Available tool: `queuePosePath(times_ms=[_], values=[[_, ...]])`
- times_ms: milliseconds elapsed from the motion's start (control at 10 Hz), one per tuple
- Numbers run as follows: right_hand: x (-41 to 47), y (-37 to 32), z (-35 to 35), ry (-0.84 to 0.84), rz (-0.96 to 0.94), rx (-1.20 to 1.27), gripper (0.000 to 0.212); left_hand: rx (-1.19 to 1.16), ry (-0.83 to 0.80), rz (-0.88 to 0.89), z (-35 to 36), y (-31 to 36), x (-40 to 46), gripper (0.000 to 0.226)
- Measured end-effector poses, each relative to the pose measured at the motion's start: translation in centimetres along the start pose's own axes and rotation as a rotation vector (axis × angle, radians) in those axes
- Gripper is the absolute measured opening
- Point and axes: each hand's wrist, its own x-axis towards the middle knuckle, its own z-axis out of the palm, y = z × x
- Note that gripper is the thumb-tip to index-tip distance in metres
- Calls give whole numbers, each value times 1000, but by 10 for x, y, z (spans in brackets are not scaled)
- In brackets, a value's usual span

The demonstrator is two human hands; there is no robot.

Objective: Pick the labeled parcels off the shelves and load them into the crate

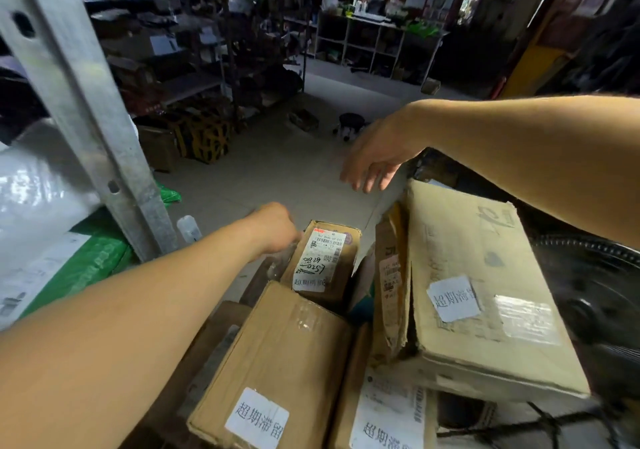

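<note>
With labelled boxes packed tight at the bottom of the frame, your left hand curls at the small parcel at centre, seemingly seating it, though its grip is hidden, while your right hand hovers spread above the large box, dim shelves beyond.

Left hand: fingers hidden behind small labeled parcel. Crate: hidden under parcels. Far shelves: contents blurred.
</note>
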Motion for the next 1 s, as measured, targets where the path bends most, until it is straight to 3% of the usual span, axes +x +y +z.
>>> queuePosePath(times_ms=[100,200,400,600,700,800,1000], values=[[-47,-10,12,119,-12,-9,23,74,73,96,-8,3,-23,42],[-103,-21,33,222,-33,-28,37,122,109,180,-15,5,-46,44],[-206,-49,102,575,-102,-322,40,204,157,333,-24,2,-103,41],[-273,-61,189,638,-149,-323,41,279,221,419,-14,-9,-172,35],[-290,-50,239,756,-93,-443,41,239,250,429,-4,-20,-211,29],[-304,-40,285,850,-105,-451,43,156,263,430,6,-35,-253,34],[-320,-31,371,935,-200,-155,46,137,297,378,24,-74,-330,39]])
